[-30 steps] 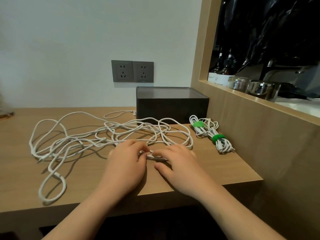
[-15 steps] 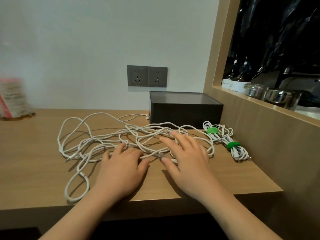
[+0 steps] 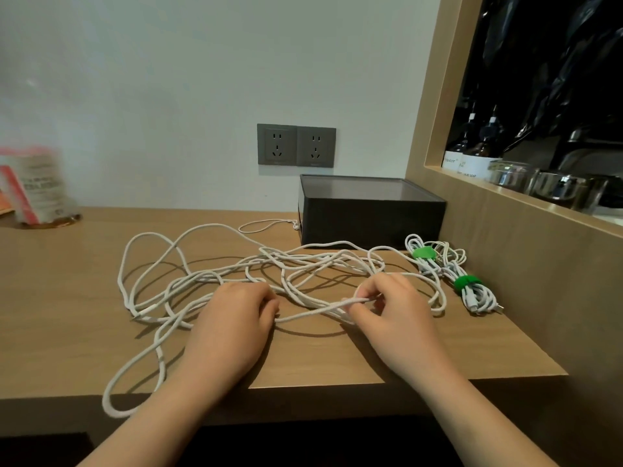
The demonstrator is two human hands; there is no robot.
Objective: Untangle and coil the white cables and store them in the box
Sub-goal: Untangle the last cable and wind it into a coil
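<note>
One tangle of white cables [image 3: 202, 276] sprawls across the wooden counter [image 3: 60, 298], with a loop hanging over its front edge. Two coiled bundles [image 3: 475, 296] with green ties [image 3: 424, 253] lie to its right, near the one dark box [image 3: 371, 214] by the wall. The left hand [image 3: 232, 320] has its grip curled round a strand. The right hand [image 3: 396, 313] has its grip pinched on another. Two grey sockets [image 3: 296, 144] sit in the white wall.

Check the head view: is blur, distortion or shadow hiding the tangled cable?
Head view: tangled white cable, left hand and right hand read sharp; pink-labelled container at far left is blurred; wide-angle distortion tilts the wooden frame; cable shadows on the desk are soft.
</note>
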